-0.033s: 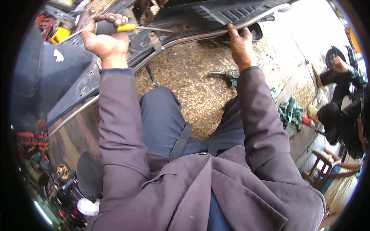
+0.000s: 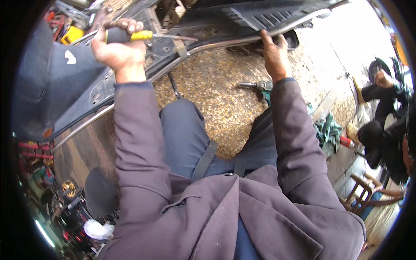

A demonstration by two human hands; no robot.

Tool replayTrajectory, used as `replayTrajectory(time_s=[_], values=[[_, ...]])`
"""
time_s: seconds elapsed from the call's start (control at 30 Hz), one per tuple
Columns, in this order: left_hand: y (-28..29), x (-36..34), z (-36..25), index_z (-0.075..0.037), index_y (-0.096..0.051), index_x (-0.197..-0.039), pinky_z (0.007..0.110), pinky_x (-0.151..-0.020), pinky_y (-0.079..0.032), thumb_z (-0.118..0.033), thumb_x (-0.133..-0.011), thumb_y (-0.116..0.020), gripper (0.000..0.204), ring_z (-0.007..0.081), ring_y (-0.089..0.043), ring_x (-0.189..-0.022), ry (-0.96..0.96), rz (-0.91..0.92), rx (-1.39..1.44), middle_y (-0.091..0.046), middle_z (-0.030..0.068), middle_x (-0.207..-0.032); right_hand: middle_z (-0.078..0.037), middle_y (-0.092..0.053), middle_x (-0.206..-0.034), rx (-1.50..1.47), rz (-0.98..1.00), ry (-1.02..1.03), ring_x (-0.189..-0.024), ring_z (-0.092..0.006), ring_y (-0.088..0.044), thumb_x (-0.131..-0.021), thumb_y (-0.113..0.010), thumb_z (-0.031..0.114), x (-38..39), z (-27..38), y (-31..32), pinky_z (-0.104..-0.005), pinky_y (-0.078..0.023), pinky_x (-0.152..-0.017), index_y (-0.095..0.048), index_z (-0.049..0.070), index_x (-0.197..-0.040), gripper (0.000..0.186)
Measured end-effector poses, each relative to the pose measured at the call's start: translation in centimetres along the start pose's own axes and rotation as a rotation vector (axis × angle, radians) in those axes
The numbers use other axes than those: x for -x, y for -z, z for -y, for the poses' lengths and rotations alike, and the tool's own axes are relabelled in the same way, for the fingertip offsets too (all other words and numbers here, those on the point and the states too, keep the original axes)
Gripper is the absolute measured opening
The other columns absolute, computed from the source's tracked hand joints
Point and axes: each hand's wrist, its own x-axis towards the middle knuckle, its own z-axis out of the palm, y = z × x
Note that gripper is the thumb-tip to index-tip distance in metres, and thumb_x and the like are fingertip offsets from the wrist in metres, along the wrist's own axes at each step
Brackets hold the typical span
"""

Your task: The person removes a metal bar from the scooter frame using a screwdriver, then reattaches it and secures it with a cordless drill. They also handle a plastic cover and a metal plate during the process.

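Observation:
My left hand [image 2: 119, 56] is wrapped around the black and yellow handle of a screwdriver [image 2: 142, 35]. Its thin shaft points right, over a dark vehicle body panel [image 2: 167, 50] and above a small metal bracket [image 2: 180, 47]. A long silver metal rail [image 2: 225, 44] follows the panel's lower edge. Farther right, my right hand [image 2: 276, 56] grips this rail beside a black vented cover [image 2: 277, 18], with its fingertips at the cover's edge. Part of the right hand's grip is hidden by the rail.
A green and black power tool [image 2: 263, 88] lies on the pebbled floor [image 2: 216, 99] between my knees and the rail. Green cloth [image 2: 328, 132] and a red can [image 2: 346, 142] are at right, near another person [image 2: 379, 125]. A wooden chair [image 2: 364, 190] stands lower right.
The whole view has shifted slightly, with the scene sitting a little lower and to the right. Both hands keep their holds on the screwdriver and the rail.

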Motion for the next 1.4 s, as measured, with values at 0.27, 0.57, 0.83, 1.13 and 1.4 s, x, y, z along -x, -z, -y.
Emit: replayTrajectory(time_s=[0.27,0.57,0.83,1.13,1.4], values=[[2.0,12.6,-5.9,-0.008,-0.054,-0.086,0.038,-0.061,-0.041,-0.024,-0.09,-0.042,0.021,0.0226,-0.051,-0.06,-0.242,-0.184,-0.193,-0.054,0.0109,-0.07,-0.018,-0.064,-0.109,0.01,0.112,-0.054,-0.098,-0.0216,-0.059,-0.091,-0.07,0.034,0.1,0.3,0.7,-0.0313,-0.046,-0.088,-0.057,-0.011,-0.114,0.053],[3.6,22.3,0.0,-0.004,-0.054,-0.092,0.027,-0.063,-0.048,0.0,-0.086,-0.049,0.009,0.0126,-0.055,-0.069,-0.327,-0.366,-0.733,-0.057,0.0066,-0.082,-0.013,-0.064,-0.084,-0.322,0.923,-0.741,-0.066,-0.0207,-0.065,-0.093,-0.065,0.038,17.3,1.2,-5.1,-0.0328,-0.054,-0.059,-0.054,0.003,-0.115,0.042],[1.9,27.3,2.6,0.001,-0.059,-0.095,0.033,-0.075,-0.05,-0.009,-0.085,-0.062,0.015,0.0212,-0.063,-0.086,0.007,-0.22,-1.216,-0.06,0.0097,-0.086,-0.01,-0.063,-0.109,-0.708,0.962,-1.325,-0.096,-0.0226,-0.066,-0.101,-0.047,0.034,22.9,-2.1,-6.7,-0.0369,-0.058,-0.08,-0.056,0.005,-0.119,0.035],[2.0,24.7,-10.5,-0.001,-0.063,-0.098,0.023,-0.071,-0.047,-0.005,-0.092,-0.059,0.009,0.0098,-0.058,-0.077,-0.215,-0.4,-1.138,-0.063,0.0037,-0.089,-0.016,-0.06,-0.1,0.066,1.079,-0.977,-0.068,-0.0226,-0.064,-0.084,-0.059,-0.002,22.6,-5.9,-5.5,-0.0356,-0.052,-0.055,-0.026,0.006,-0.149,0.073],[10.2,24.2,-15.9,-0.003,-0.062,-0.096,0.024,-0.071,-0.05,-0.012,-0.092,-0.061,0.01,0.011,-0.059,-0.074,-0.08,-0.774,-1.033,-0.063,0.0042,-0.086,-0.015,-0.062,-0.088,0.142,0.981,-0.941,-0.064,-0.0213,-0.064,-0.085,-0.062,0.005,21.3,-4.8,-3.1,-0.033,-0.051,-0.048,-0.02,0.007,-0.152,0.079]])
